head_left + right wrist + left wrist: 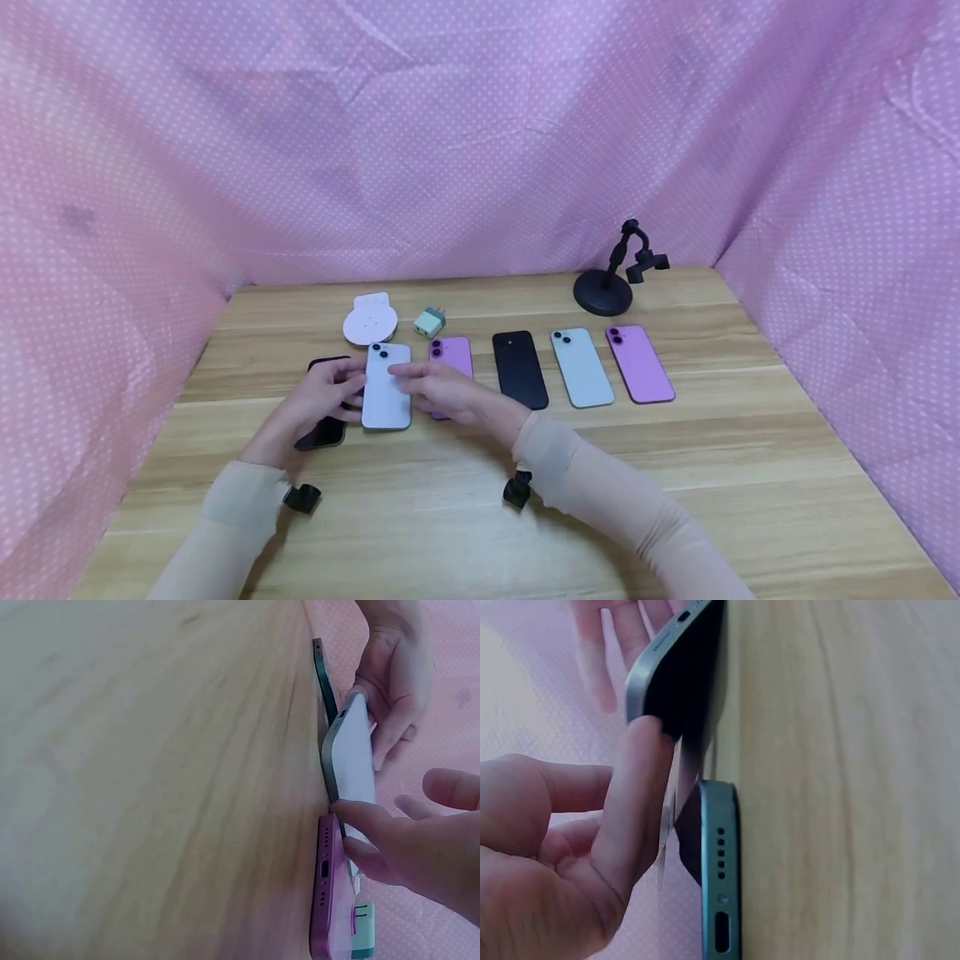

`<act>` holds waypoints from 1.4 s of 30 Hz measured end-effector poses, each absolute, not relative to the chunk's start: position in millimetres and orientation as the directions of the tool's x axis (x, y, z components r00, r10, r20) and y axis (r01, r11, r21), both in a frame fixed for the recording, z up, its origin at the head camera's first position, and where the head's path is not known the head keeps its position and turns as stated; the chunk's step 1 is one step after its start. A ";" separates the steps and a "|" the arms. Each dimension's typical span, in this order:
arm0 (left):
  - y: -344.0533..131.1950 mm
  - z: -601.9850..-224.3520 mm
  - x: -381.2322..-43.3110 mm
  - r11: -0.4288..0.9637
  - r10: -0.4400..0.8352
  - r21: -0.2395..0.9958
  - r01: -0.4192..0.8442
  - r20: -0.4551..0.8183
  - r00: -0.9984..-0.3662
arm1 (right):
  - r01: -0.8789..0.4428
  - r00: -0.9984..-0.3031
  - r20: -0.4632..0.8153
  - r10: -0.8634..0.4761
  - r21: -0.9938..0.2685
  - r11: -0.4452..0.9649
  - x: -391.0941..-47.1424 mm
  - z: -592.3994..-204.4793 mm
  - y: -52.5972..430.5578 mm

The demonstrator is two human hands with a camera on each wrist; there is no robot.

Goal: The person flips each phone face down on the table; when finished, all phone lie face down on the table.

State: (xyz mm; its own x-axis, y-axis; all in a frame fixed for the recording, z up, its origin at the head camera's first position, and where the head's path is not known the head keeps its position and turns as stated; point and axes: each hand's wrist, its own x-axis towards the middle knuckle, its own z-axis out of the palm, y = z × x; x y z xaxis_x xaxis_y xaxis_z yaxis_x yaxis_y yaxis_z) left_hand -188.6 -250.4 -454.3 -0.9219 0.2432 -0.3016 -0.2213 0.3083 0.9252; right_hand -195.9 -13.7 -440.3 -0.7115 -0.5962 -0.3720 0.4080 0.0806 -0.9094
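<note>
A pale white phone (386, 400), its back facing up, is tilted with its left edge raised off the table. At that raised left edge my left hand (326, 392) grips it; in the left wrist view a fingertip (643, 729) presses its dark underside near a corner. Over the phone's right side reaches my right hand (442, 389), fingers extended, with fingertips close to the right edge in the right wrist view. Beneath my left hand lies a dark phone (324, 432), partly covered. A purple phone (453, 354) lies partly hidden behind my right hand.
Further right lie a black phone (520, 367), a light phone (582, 371) and another purple phone (641, 364). Behind are a round white charging pad (370, 323), a green plug adapter (429, 322) and a black phone stand (603, 292). Pink dotted cloth (480, 167) surrounds the table.
</note>
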 end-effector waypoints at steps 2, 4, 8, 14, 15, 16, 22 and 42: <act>-250.3 -454.5 -188.6 0.346 0.236 0.912 -0.221 -0.313 -0.920 | 0.402 -0.705 -0.370 -0.605 -0.911 0.089 -196.1 -440.4 -15.0; -250.2 -455.2 -188.7 0.385 0.229 0.898 -0.214 -0.317 -0.920 | 0.395 -0.703 -0.365 -0.610 -0.914 0.091 -196.1 -440.5 -15.7; -249.0 -456.6 -188.7 0.441 0.222 0.875 -0.202 -0.324 -0.920 | 0.375 -0.712 -0.367 -0.599 -0.920 0.117 -194.3 -441.3 -15.3; -245.3 -459.5 -188.8 0.493 0.198 0.845 -0.209 -0.343 -0.918 | 0.323 -0.710 -0.372 -0.598 -0.927 0.192 -191.4 -444.3 -15.3; -244.6 -460.0 -188.7 0.499 0.198 0.842 -0.207 -0.343 -0.918 | 0.317 -0.708 -0.372 -0.600 -0.927 0.201 -190.9 -445.0 -15.1; -243.9 -460.6 -188.5 0.502 0.195 0.840 -0.207 -0.343 -0.919 | 0.316 -0.706 -0.376 -0.601 -0.926 0.209 -190.6 -446.0 -14.9; -242.6 -462.2 -184.9 0.526 0.181 0.828 -0.193 -0.331 -0.926 | 0.319 -0.691 -0.382 -0.613 -0.923 0.216 -189.2 -448.9 -15.1; -298.5 -430.6 -170.8 0.586 0.221 0.809 0.048 -0.103 -0.970 | 0.053 -0.803 -0.214 -0.556 -0.955 0.291 -181.1 -413.9 -34.9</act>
State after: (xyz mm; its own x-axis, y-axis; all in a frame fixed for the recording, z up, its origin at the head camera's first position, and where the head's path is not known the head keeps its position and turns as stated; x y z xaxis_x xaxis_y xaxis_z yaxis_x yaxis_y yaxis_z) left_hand -170.8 -298.5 -430.6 -0.9699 0.2207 -0.1029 0.0476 0.5859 0.8090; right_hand -181.1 -34.9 -413.9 -0.8029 -0.5562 -0.2143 0.0530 0.2915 -0.9551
